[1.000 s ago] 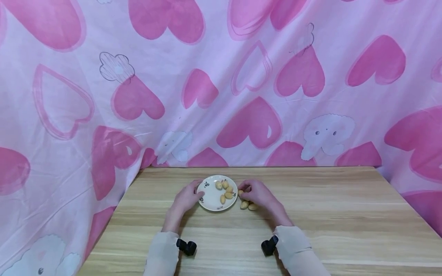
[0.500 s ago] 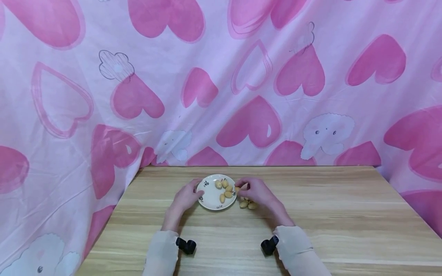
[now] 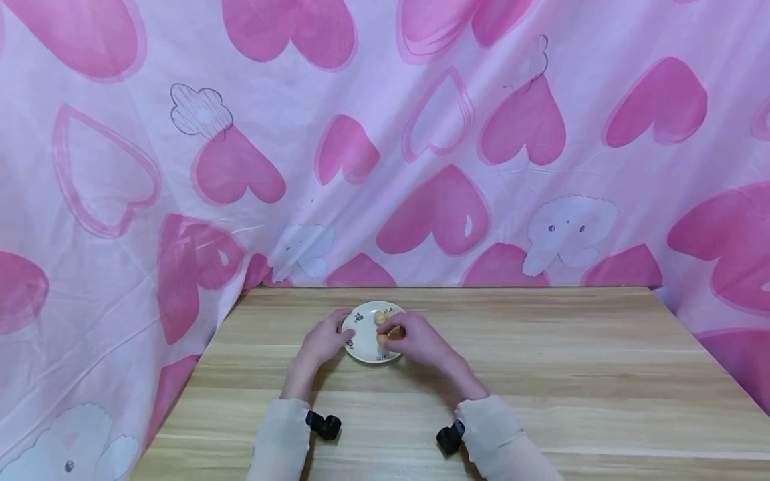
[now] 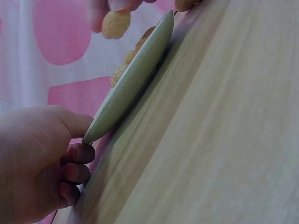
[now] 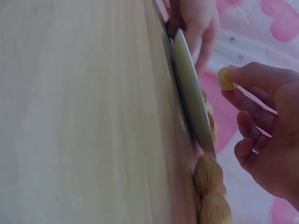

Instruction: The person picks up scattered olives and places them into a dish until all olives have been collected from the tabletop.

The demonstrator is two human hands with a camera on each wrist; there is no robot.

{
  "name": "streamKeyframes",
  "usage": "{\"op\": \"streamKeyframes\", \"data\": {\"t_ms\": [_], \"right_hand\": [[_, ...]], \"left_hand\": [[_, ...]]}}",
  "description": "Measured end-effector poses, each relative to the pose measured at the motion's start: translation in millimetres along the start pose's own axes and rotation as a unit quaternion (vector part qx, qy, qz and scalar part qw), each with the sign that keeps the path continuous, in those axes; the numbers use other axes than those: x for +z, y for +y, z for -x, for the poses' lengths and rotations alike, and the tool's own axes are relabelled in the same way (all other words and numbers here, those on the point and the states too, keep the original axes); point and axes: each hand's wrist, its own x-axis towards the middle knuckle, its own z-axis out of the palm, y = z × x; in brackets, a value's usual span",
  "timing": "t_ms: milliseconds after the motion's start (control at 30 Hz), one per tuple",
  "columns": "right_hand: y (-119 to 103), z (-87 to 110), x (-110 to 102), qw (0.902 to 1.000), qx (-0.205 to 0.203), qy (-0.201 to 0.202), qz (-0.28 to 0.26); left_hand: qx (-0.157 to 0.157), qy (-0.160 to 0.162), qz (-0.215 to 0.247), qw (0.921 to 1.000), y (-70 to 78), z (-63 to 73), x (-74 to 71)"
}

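Observation:
My left hand holds the left rim of a small white plate that carries dark printed motifs. In the left wrist view the thumb lies at the plate's edge and the other fingers curl below it. Over the plate, my right hand pinches a tan walnut between thumb and fingertips, clear of the surface. Several walnuts lie on the plate, partly hidden by the right hand in the head view. More walnuts rest on the table just beside the plate's right edge.
The wooden table extends to both sides and in front of the plate. Behind it hangs a pink curtain printed with hearts. A black wrist camera sits on the left sleeve and another camera on the right.
My right hand has moved left from the walnuts beside the plate to above the plate, carrying one walnut. My left hand stays at the rim.

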Motion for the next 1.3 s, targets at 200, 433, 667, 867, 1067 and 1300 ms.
{"op": "streamKeyframes", "data": {"t_ms": [200, 433, 667, 867, 1067, 1300], "right_hand": [[-3, -4.5, 10, 0.9996, 0.009, -0.026, 0.008], [-3, -3.7, 11, 0.9989, 0.019, -0.042, 0.009], [0, -4.7, 13, 0.9982, -0.014, -0.055, 0.015], [-2, -1.9, 4, 0.9990, -0.013, -0.042, 0.006], [6, 4.5, -14, 0.9998, 0.005, -0.011, 0.013], [19, 11.3, -36, 0.9997, 0.021, 0.011, 0.003]], "left_hand": [[0.004, 0.001, 0.003, 1.0000, 0.7, 0.6, -1.1], [0.015, 0.005, 0.008, 0.9998, 2.5, 0.7, -1.8], [0.011, 0.006, 0.018, 0.9998, 0.4, 2.5, -0.5], [0.004, 0.007, 0.015, 0.9999, 0.4, 2.7, -1.0], [0.000, 0.003, 0.012, 0.9999, 1.2, 2.1, -1.4], [0.001, 0.000, 0.008, 1.0000, 0.4, 0.7, -1.5]]}}
